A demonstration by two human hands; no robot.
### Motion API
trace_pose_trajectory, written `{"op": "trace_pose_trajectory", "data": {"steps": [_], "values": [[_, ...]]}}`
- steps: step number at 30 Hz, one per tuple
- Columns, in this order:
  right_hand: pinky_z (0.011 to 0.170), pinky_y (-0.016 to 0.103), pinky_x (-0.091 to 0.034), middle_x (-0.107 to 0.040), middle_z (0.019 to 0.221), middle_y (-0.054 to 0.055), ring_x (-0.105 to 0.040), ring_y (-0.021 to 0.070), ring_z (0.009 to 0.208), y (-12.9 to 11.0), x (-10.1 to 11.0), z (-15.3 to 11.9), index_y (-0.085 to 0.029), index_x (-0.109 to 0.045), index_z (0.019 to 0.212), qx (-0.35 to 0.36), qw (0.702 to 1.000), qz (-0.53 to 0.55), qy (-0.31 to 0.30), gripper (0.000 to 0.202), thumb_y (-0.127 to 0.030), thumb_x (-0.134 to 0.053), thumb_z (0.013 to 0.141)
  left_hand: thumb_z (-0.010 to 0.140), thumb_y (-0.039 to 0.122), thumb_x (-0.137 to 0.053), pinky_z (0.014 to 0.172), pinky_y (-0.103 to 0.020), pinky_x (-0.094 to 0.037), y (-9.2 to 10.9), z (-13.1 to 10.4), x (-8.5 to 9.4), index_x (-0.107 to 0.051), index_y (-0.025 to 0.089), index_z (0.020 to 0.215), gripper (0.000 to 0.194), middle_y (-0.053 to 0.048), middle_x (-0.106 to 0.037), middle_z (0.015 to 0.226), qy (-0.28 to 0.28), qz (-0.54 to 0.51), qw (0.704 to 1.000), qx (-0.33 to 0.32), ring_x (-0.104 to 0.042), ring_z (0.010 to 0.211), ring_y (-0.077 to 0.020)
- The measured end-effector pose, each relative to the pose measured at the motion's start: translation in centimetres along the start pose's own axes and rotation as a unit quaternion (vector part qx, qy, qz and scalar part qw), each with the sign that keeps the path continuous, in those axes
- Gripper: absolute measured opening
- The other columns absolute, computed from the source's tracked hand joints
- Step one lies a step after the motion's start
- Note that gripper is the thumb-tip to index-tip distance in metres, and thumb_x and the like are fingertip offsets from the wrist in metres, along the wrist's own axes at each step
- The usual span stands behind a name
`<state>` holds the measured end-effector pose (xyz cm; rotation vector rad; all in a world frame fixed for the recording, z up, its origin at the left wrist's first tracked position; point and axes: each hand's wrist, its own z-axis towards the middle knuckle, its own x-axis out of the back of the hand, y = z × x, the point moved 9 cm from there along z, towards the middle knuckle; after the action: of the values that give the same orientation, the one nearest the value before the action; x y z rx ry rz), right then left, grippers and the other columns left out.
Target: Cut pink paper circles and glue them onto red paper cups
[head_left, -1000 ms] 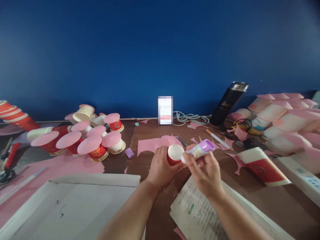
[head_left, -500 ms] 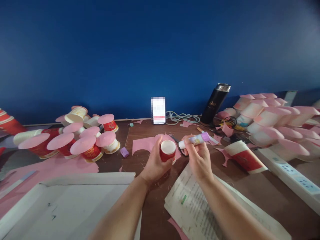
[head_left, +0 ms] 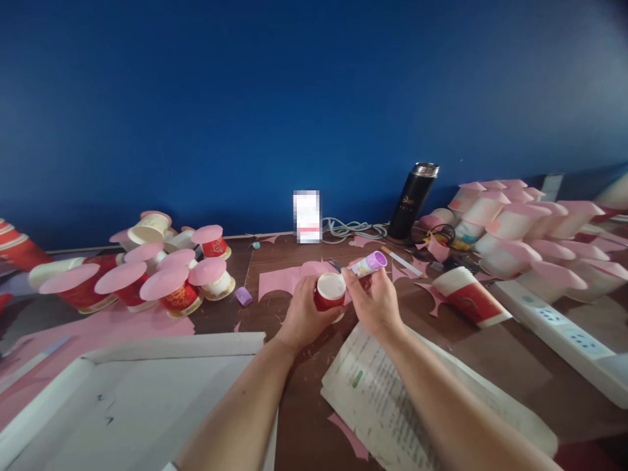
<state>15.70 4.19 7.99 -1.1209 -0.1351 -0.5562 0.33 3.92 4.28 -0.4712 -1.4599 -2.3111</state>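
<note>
Inside tabletop's (head_left: 299, 399) far edge, likely bracing cup (head_left: 330, 292) in curled left hand (head_left: 305, 315) for glue stick (head_left: 367, 264) pinched in right hand (head_left: 377, 302).

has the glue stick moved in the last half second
Yes: judged against the purple cap, the glue stick in the right hand has shifted left, closer to the cup.

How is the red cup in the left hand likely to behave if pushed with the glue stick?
The red cup is probably light and easily dented, as it looks like paper. Its round wall could let it twist under a sideways push from the glue stick, though the left hand grips it and should limit that.
</note>
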Motion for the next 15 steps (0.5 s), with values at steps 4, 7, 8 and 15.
{"op": "trace_pose_trajectory", "data": {"steps": [4, 7, 8, 15], "values": [[0.071, 0.034, -0.046, -0.063, 0.087, 0.006, -0.057, 0.0198, 0.074, -0.8, 0.8, 0.0, -0.02, -0.057, 0.092, 0.042, 0.998, -0.029, 0.042, 0.026, -0.044, -0.057, 0.082, 0.064, 0.035, -0.076, 0.088, -0.041, -0.044, 0.6, 0.0, 0.1, -0.053, 0.02, 0.107, 0.051, -0.007, -0.058, 0.104, 0.007, 0.046, 0.999, -0.017, -0.054, 0.102, -0.0261], [0.067, 0.032, -0.045, -0.063, 0.085, 0.004, -0.056, 0.0173, 0.069, -1.5, 1.1, -0.3, -0.021, -0.056, 0.093, 0.055, 0.997, 0.014, 0.042, 0.023, -0.042, -0.056, 0.084, 0.063, 0.036, -0.076, 0.088, -0.042, -0.044, 0.5, -0.1, 0.2, -0.053, 0.02, 0.106, 0.051, -0.007, -0.057, 0.104, 0.017, 0.062, 0.998, -0.021, -0.053, 0.102, -0.0264], [0.065, 0.031, -0.045, -0.063, 0.084, 0.004, -0.055, 0.0167, 0.067, -1.7, 0.9, -0.5, -0.021, -0.056, 0.093, 0.059, 0.997, 0.034, 0.024, 0.022, -0.041, -0.056, 0.085, 0.063, 0.036, -0.076, 0.087, -0.042, -0.044, 0.4, -0.1, 0.2, -0.053, 0.02, 0.106, 0.051, -0.007, -0.056, 0.104, 0.021, 0.064, 0.997, -0.021, -0.053, 0.101, -0.0263], [0.064, 0.03, -0.043, -0.061, 0.08, 0.003, -0.055, 0.0167, 0.068, -3.6, -1.2, -1.8, -0.021, -0.056, 0.089, 0.113, 0.99, 0.015, -0.086, 0.018, -0.037, -0.058, 0.082, 0.067, 0.023, -0.07, 0.082, -0.04, -0.045, 0.1, -0.1, 0.2, -0.054, 0.019, 0.096, 0.034, -0.007, -0.055, 0.099, 0.026, 0.089, 0.996, -0.02, -0.052, 0.095, -0.0241]]}}
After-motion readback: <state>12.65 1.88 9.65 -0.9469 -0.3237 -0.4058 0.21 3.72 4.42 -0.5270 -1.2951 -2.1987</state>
